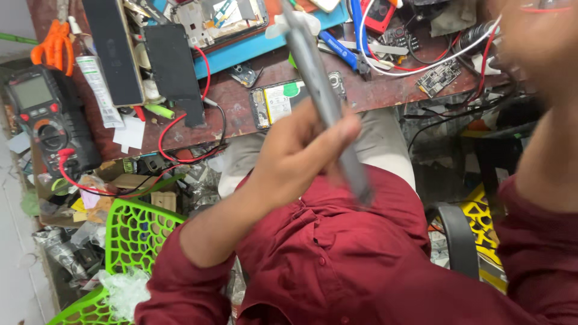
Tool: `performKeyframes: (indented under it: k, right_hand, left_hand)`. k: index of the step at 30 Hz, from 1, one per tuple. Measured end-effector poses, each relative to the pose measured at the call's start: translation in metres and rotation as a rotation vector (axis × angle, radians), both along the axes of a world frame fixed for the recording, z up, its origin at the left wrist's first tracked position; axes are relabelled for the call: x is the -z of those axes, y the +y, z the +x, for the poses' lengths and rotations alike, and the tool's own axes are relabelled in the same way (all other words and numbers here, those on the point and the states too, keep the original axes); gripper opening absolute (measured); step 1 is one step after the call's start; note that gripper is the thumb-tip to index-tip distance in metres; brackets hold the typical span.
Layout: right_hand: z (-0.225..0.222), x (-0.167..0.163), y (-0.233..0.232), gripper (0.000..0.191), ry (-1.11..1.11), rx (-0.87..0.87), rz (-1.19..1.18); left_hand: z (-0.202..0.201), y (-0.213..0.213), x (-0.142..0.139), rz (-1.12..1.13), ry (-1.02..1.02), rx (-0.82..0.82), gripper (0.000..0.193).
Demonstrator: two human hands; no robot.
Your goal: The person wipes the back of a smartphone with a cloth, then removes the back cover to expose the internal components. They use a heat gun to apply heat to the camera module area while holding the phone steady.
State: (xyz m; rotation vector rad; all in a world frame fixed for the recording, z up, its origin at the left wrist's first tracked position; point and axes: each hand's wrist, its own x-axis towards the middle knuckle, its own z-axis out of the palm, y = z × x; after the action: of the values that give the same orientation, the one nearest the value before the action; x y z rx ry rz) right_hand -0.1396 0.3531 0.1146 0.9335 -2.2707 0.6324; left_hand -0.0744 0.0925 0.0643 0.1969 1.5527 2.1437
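The left hand [301, 150], at the centre of the frame, is clamped around a long grey tool [325, 96], with the fingers curled about its shaft. The tool is held on a slant, its upper end toward the top centre of the frame and its lower end over the maroon shirt [337, 253]. The tool is blurred, so its kind cannot be told. The right hand [542, 42] is seen at the upper right edge of the frame, heavily blurred; whether it is apart or together cannot be told.

Behind the tool, an opened phone [280, 102] lies flat near the front edge of the tabletop [241, 96]. A multimeter [45, 120] with red leads is placed at the left of the frame. Orange scissors [54, 42] are located in the upper left corner. A bare circuit board [442, 75] rests at the upper right, among white and red wires. A green plastic chair [135, 235] stands at the lower left.
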Motion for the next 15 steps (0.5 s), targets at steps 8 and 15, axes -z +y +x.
performKeyframes:
  k: [8, 15]
  right_hand:
    - [0.051, 0.077, -0.041, 0.036, 0.032, -0.602, 0.111]
    - [0.068, 0.151, -0.028, 0.054, -0.85, -0.446, -0.748]
  left_hand:
    - [0.057, -0.014, 0.012, -0.103, -0.321, 0.353, 0.05]
    - [0.033, -0.012, 0.039, -0.373, 0.563, -0.117, 0.028]
